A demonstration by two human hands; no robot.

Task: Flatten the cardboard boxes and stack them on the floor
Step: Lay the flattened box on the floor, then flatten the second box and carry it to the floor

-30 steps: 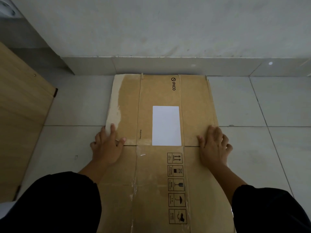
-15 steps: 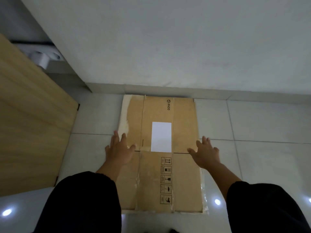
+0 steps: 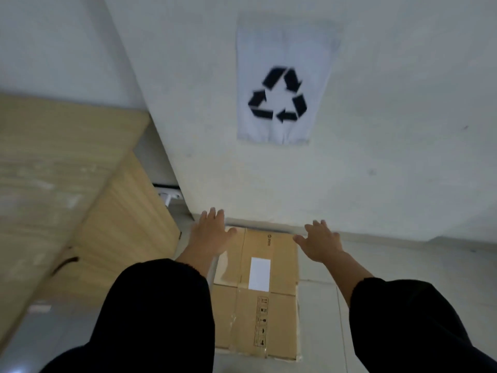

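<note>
1. The flattened cardboard box [image 3: 256, 296] lies on the floor [image 3: 403, 270], printed face up, with a white label [image 3: 259, 273] near its middle and a column of handling symbols [image 3: 261, 323] toward its near end.
2. Its long axis runs near to far. The far short edge sits at the foot of the wall [image 3: 403, 157], directly below a paper recycling sign [image 3: 279, 84].
3. The left hand [image 3: 209, 235] hovers over the far-left corner with its fingers straight and spread, holding nothing. The right hand [image 3: 321, 244] hovers just past the far-right corner, also spread and holding nothing. Neither looks to be pressing the cardboard.
4. A pale wooden unit [image 3: 67, 184] stands to the left, apart from the box.
5. As I judge it, this box is flattened and laid as the base of the stack. The next move calls for fetching another box, collapsing it, and laying it on top with the same near-to-far orientation and matching edges.
</note>
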